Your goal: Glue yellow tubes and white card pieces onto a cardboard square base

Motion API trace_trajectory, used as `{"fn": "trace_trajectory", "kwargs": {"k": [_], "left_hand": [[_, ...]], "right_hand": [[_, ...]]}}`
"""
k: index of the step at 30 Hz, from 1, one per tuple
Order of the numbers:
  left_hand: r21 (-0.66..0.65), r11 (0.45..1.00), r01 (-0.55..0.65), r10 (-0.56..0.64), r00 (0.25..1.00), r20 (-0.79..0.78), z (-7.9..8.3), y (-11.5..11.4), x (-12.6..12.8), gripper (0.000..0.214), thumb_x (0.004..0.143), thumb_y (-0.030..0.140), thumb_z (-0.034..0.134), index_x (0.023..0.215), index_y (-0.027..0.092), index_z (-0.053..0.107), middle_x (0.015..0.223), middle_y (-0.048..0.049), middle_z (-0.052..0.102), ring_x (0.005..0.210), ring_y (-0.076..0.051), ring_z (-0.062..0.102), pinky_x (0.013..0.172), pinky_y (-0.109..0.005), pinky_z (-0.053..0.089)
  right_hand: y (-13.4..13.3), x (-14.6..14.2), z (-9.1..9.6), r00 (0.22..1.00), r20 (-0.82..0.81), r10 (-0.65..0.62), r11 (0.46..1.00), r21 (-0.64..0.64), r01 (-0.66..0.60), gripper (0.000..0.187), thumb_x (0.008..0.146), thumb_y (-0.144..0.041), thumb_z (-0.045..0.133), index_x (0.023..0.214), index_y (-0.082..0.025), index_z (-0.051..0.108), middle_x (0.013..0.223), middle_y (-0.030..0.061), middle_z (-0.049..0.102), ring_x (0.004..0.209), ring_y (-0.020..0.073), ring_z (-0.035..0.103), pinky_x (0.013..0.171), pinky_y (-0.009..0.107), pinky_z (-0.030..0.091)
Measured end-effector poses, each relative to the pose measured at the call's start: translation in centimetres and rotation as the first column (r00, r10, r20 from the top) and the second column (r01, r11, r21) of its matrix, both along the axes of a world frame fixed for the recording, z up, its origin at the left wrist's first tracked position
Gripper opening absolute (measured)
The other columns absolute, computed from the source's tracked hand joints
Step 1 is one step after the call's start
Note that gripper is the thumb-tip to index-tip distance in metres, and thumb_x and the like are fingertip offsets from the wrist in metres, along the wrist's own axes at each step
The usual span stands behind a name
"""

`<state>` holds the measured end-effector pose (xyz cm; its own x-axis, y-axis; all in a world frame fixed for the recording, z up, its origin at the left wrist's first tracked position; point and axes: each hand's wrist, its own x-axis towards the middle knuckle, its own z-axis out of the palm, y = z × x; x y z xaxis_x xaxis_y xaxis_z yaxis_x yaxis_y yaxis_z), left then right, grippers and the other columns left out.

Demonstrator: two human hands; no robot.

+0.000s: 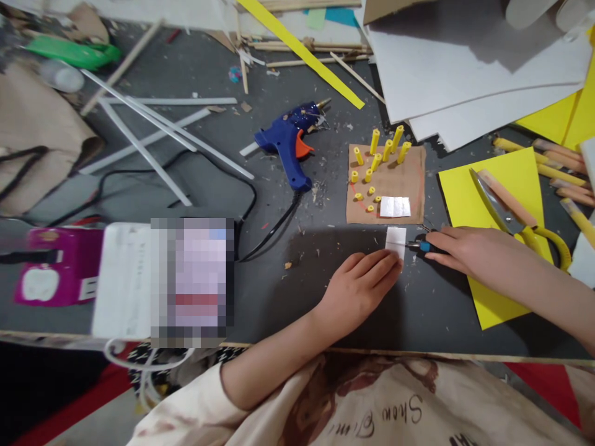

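Note:
My left hand (360, 282) lies flat on the dark table, fingers stretched out, their tips pressing the lower edge of a small white strip (396, 238). My right hand (458, 248) is closed round a small knife with a blue handle (424, 246), its tip touching the strip's right side. Just beyond lies a brown cardboard square (409, 173) with several short yellow pegs (381, 152) standing on it and a white patch (395, 206) stuck near its front edge.
A blue glue gun (288, 139) with a black cord lies left of the cardboard. Yellow paper (493, 186) and yellow-handled scissors (515, 214) sit at the right. White sheets (465, 68), wooden sticks (297, 46) and white rods (153, 133) lie behind. A white box (123, 279) stands front left.

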<state>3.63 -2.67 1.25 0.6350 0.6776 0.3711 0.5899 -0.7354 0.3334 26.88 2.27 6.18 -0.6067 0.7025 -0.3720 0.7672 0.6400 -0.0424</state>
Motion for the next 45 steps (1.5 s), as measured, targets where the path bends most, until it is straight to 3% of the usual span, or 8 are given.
{"fn": "trace_trajectory", "kwargs": {"k": [13,22,35,45], "left_hand": [[0.017,1.000,0.004,-0.003,1.000,-0.022,-0.01,0.00,0.01,0.022,0.096,0.011,0.049,0.109,0.012,0.066,0.110,-0.0063,0.074,0.106,-0.014,0.065,0.081,-0.028,0.046],[0.019,1.000,0.002,-0.001,1.000,-0.015,-0.05,-0.06,0.03,0.022,0.096,0.011,0.048,0.109,0.011,0.066,0.110,-0.0063,0.074,0.106,-0.014,0.066,0.080,-0.028,0.046],[0.026,1.000,-0.010,0.010,1.000,-0.017,-0.05,-0.07,0.06,0.022,0.095,0.010,0.050,0.108,0.013,0.067,0.110,-0.0054,0.074,0.105,-0.013,0.066,0.081,-0.028,0.047],[0.027,1.000,-0.012,0.012,1.000,-0.020,-0.18,-0.13,0.02,0.022,0.094,0.010,0.051,0.109,0.013,0.067,0.111,-0.0054,0.074,0.105,-0.013,0.066,0.080,-0.028,0.048]], "right_hand": [[-0.02,-0.03,0.25,0.999,0.027,0.023,0.999,0.032,-0.024,0.022,0.097,-0.037,0.050,0.100,-0.020,0.063,0.079,0.0034,0.070,0.064,0.0192,0.066,0.049,0.026,0.023],[0.04,0.09,-0.25,0.999,-0.013,0.049,0.996,0.074,-0.048,0.028,0.100,-0.036,0.041,0.098,-0.018,0.062,0.076,0.0038,0.067,0.060,0.0157,0.062,0.050,0.026,0.024],[0.03,0.13,-0.23,0.998,0.016,0.059,0.997,0.047,-0.060,0.022,0.099,-0.035,0.045,0.098,-0.019,0.061,0.077,0.0037,0.068,0.063,0.0172,0.064,0.050,0.026,0.023],[0.29,-0.85,0.67,0.993,0.110,0.032,0.999,-0.001,-0.032,0.015,0.096,-0.032,0.048,0.093,-0.021,0.057,0.068,0.0027,0.068,0.052,0.0168,0.060,0.047,0.027,0.014]]}}
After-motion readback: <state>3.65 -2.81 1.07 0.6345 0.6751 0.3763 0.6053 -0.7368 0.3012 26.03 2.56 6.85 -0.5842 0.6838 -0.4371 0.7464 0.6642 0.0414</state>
